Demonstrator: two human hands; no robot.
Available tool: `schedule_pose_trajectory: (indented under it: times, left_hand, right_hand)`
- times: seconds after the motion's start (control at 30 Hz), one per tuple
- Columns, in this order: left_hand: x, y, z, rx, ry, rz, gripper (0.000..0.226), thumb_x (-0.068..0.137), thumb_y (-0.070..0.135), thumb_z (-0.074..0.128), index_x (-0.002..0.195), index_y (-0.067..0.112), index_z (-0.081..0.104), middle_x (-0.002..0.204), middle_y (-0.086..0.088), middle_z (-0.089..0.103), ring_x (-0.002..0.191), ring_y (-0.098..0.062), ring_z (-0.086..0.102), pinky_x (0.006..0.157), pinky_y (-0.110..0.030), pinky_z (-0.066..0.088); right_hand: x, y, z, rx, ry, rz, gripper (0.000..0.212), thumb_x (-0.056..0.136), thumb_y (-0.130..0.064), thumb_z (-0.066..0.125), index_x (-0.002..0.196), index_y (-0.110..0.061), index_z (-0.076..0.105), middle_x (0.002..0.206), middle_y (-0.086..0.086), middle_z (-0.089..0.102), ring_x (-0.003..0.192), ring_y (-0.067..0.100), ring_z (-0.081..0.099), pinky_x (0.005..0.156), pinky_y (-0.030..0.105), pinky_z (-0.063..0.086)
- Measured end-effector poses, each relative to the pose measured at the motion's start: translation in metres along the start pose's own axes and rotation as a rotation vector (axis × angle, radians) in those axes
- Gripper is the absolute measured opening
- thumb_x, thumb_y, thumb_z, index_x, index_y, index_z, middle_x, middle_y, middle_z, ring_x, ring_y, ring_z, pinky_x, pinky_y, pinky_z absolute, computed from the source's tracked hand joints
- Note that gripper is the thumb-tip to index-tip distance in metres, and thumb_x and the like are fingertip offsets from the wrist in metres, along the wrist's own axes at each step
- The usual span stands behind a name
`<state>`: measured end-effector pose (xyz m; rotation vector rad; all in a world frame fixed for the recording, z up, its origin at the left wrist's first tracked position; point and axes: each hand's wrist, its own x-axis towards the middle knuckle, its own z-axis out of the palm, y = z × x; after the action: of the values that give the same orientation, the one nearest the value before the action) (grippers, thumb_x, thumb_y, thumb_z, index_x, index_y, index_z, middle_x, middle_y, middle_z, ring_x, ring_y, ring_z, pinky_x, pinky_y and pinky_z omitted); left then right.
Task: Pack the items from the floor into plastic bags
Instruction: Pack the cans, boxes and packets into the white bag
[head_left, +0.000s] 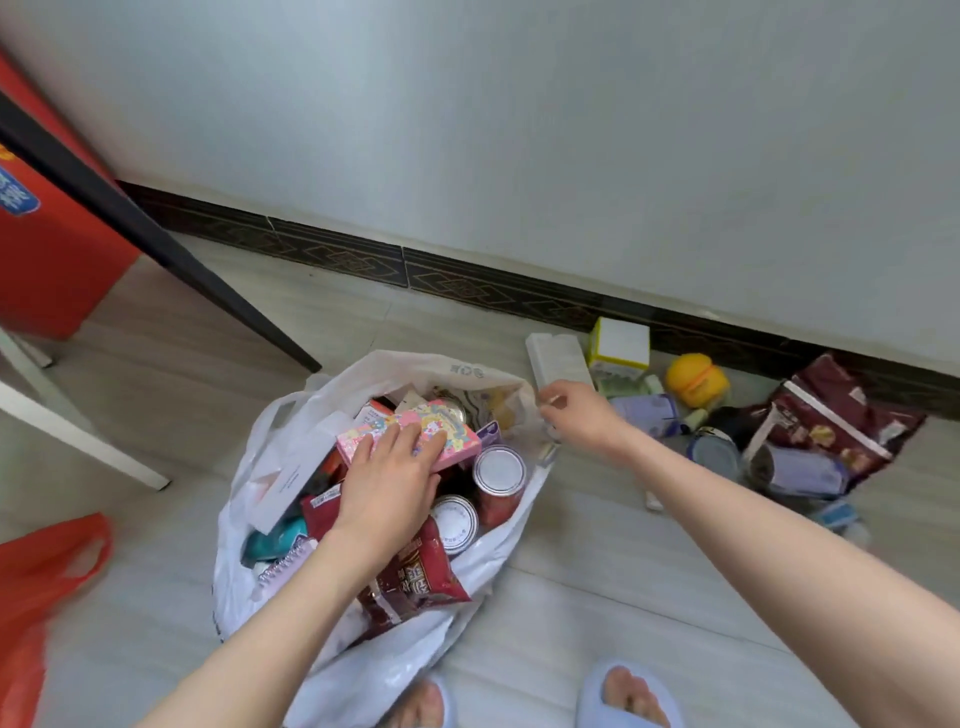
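While my left hand lies flat, fingers straight, on the pink box atop the full white bag, my right hand pinches the bag's rim at its far right edge. Cans sit inside. More items, incl. a yellow container & dark red packets, lie on the floor to the right, near the wall.

Soft, even daylight, faint shadows, slight motion blur, wide-angle bending at edges.

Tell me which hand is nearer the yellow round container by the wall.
Right. The right hand grips the white bag's rim, just left of the yellow round container; the left hand presses the pink box inside the bag, farther off.
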<state>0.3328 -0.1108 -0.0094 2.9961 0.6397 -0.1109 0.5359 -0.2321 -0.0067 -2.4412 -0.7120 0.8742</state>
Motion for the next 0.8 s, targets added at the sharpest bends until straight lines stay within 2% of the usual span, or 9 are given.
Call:
schedule_pose_trajectory:
  times: [0.1, 0.2, 0.27, 0.37, 0.4, 0.5, 0.6, 0.7, 0.8]
  left_hand:
    - [0.008, 0.007, -0.013, 0.041, -0.11, -0.029, 0.041, 0.088, 0.037, 0.05, 0.125, 0.02, 0.048, 0.125, -0.006, 0.053, 0.117, -0.029, 0.048, 0.091, -0.039, 0.039]
    - [0.017, 0.019, -0.026, 0.107, -0.143, 0.03, 0.04, 0.092, 0.042, 0.04, 0.127, 0.022, 0.045, 0.126, -0.004, 0.051, 0.117, -0.026, 0.048, 0.091, -0.036, 0.038]
    - [0.026, 0.03, -0.034, 0.126, -0.116, 0.15, 0.04, 0.087, 0.042, 0.051, 0.122, 0.022, 0.051, 0.118, -0.004, 0.056, 0.113, -0.026, 0.052, 0.089, -0.035, 0.042]
    - [0.048, 0.054, -0.038, 0.208, -0.025, 0.449, 0.046, 0.053, 0.041, 0.081, 0.093, 0.023, 0.065, 0.087, 0.0, 0.066, 0.083, -0.022, 0.065, 0.062, -0.029, 0.052]
    - [0.055, 0.064, -0.037, 0.205, -0.003, 0.514, 0.049, 0.05, 0.039, 0.081, 0.093, 0.023, 0.064, 0.086, 0.0, 0.067, 0.082, -0.022, 0.065, 0.059, -0.027, 0.052]
    - [0.078, 0.095, -0.027, 0.152, 0.038, 0.644, 0.065, 0.048, 0.035, 0.081, 0.104, 0.022, 0.051, 0.095, -0.004, 0.067, 0.088, -0.024, 0.066, 0.065, -0.027, 0.055]
    - [0.106, 0.127, -0.001, 0.152, 0.028, 0.655, 0.075, 0.043, 0.031, 0.083, 0.11, 0.018, 0.051, 0.104, -0.007, 0.068, 0.094, -0.026, 0.067, 0.067, -0.03, 0.055]
    - [0.131, 0.163, 0.034, 0.055, -0.008, 0.582, 0.082, 0.043, 0.027, 0.086, 0.115, 0.015, 0.049, 0.109, -0.012, 0.066, 0.098, -0.032, 0.065, 0.071, -0.037, 0.055]
    - [0.149, 0.189, 0.072, -0.03, -0.081, 0.495, 0.09, 0.043, 0.031, 0.087, 0.121, 0.015, 0.044, 0.116, -0.015, 0.063, 0.104, -0.033, 0.063, 0.077, -0.04, 0.054]
  right_hand:
    - [-0.024, 0.016, -0.026, -0.085, -0.043, 0.007, 0.038, 0.089, -0.019, 0.05, 0.126, -0.01, 0.05, 0.122, 0.014, 0.06, 0.114, 0.029, 0.054, 0.093, 0.03, 0.041]
    - [-0.054, 0.04, -0.055, -0.184, -0.055, -0.026, 0.039, 0.091, -0.021, 0.05, 0.128, -0.011, 0.047, 0.123, 0.012, 0.059, 0.113, 0.028, 0.054, 0.088, 0.029, 0.042]
    - [-0.073, 0.062, -0.073, -0.225, -0.016, -0.031, 0.04, 0.091, -0.022, 0.05, 0.13, -0.012, 0.046, 0.123, 0.011, 0.06, 0.113, 0.028, 0.055, 0.088, 0.03, 0.042]
    - [-0.09, 0.107, -0.092, -0.132, 0.185, 0.03, 0.037, 0.09, -0.021, 0.052, 0.125, -0.012, 0.051, 0.119, 0.01, 0.061, 0.111, 0.027, 0.056, 0.09, 0.034, 0.044]
    - [-0.093, 0.123, -0.095, -0.064, 0.284, 0.079, 0.035, 0.089, -0.02, 0.053, 0.123, -0.011, 0.053, 0.117, 0.011, 0.061, 0.109, 0.028, 0.057, 0.09, 0.035, 0.044]
    - [-0.095, 0.163, -0.094, 0.145, 0.521, 0.249, 0.034, 0.088, -0.025, 0.058, 0.117, -0.007, 0.055, 0.106, 0.005, 0.062, 0.101, 0.026, 0.057, 0.082, 0.033, 0.045]
    - [-0.084, 0.189, -0.085, 0.243, 0.604, 0.336, 0.034, 0.086, -0.042, 0.056, 0.101, -0.012, 0.056, 0.09, 0.002, 0.056, 0.09, 0.024, 0.053, 0.067, 0.031, 0.037]
    - [-0.061, 0.206, -0.079, 0.3, 0.621, 0.419, 0.052, 0.083, -0.054, 0.054, 0.108, -0.009, 0.054, 0.098, 0.007, 0.058, 0.094, 0.025, 0.054, 0.072, 0.03, 0.037]
    - [-0.035, 0.217, -0.069, 0.278, 0.609, 0.497, 0.067, 0.077, -0.063, 0.054, 0.109, -0.004, 0.054, 0.095, 0.007, 0.055, 0.089, 0.025, 0.054, 0.059, 0.029, 0.035]
